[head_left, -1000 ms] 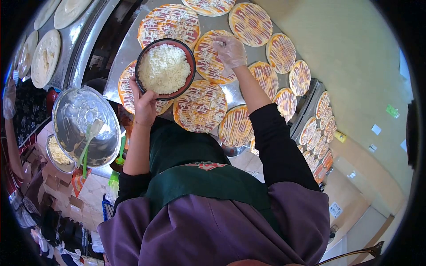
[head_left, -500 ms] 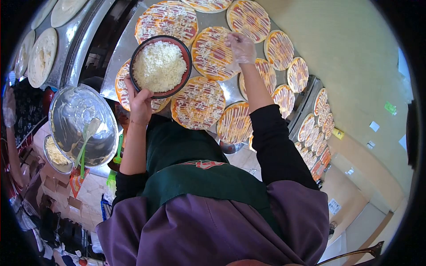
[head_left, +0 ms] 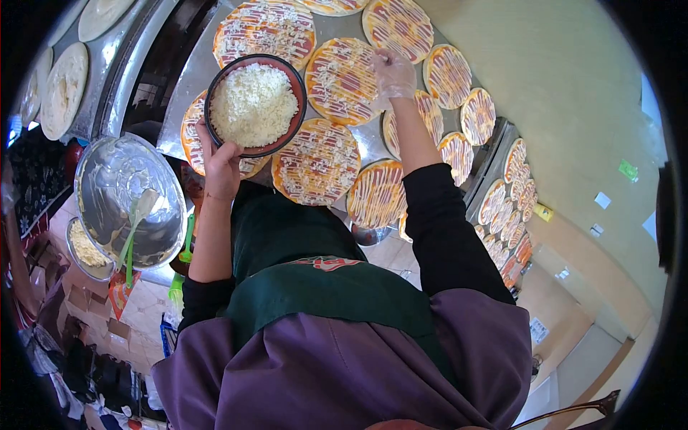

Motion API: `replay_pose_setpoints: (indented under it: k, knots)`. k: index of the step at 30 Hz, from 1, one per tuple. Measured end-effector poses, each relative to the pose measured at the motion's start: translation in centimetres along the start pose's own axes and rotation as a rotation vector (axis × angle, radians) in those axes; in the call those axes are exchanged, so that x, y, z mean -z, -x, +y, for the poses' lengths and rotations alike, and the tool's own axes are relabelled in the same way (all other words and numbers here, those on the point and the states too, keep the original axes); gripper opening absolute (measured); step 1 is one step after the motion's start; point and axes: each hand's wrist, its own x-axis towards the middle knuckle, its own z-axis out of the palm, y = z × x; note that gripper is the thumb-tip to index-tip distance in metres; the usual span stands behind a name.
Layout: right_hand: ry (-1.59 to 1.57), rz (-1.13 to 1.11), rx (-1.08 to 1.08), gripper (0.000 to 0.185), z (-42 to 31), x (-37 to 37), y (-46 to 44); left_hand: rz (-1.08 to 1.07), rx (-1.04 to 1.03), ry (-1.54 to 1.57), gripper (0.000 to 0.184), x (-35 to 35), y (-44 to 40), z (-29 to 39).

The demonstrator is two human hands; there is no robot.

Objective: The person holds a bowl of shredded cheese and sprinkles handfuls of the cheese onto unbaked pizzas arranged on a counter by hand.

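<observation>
My left hand (head_left: pixel 223 165) grips a dark-rimmed bowl (head_left: pixel 302 94) by its near edge, thumb on the rim. White shredded cheese (head_left: pixel 254 106) fills much of it. In a clear plastic glove, my right hand (head_left: pixel 395 76) is over the right edge of a pizza (head_left: pixel 340 80), its fingers curled together; what they hold is hidden. That pizza has striped sauce and shreds mostly on its left side. Nearer me, another pizza (head_left: pixel 317 163) carries scattered shreds. A further pizza (head_left: pixel 266 32) above the bowl is also strewn with them.
At left are a metal mixing bowl (head_left: pixel 87 179) with a green-handled spatula (head_left: pixel 133 229), a smaller bowl of shreds (head_left: pixel 87 247) and plain dough rounds (head_left: pixel 64 89). Several striped pizzas (head_left: pixel 448 75) lie to the right, with more on a separate surface (head_left: pixel 505 129). Another person's arm (head_left: pixel 23 247) shows far left.
The whole view has shifted slightly, moving the pizzas and bowl a little up and left. My right hand stays near the same pizza's edge. The bowl remains in my left hand.
</observation>
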Motion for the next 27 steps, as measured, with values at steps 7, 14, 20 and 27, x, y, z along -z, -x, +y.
replay_pose_setpoints:
  k: [7, 14, 20, 27]
  knots:
    - [0.230, -0.040, 0.178, 0.019, 1.3, -0.5, -0.3, 0.004, -0.008, 0.010, 0.066, -0.1, 0.4, -0.1]
    - [0.146, -0.263, 0.148, 0.024, 1.1, -0.8, 2.9, -0.008, 0.000, 0.025, 0.063, 0.7, 0.3, -1.0]
    - [-0.113, -0.358, 0.177, 0.024, 2.0, -0.4, 2.6, -0.011, 0.009, 0.012, 0.062, -0.5, 0.5, -0.6]
    - [0.204, -0.324, 0.209, 0.022, 0.2, 0.4, 5.3, 0.004, 0.022, -0.027, 0.062, -1.2, 0.1, -1.0]
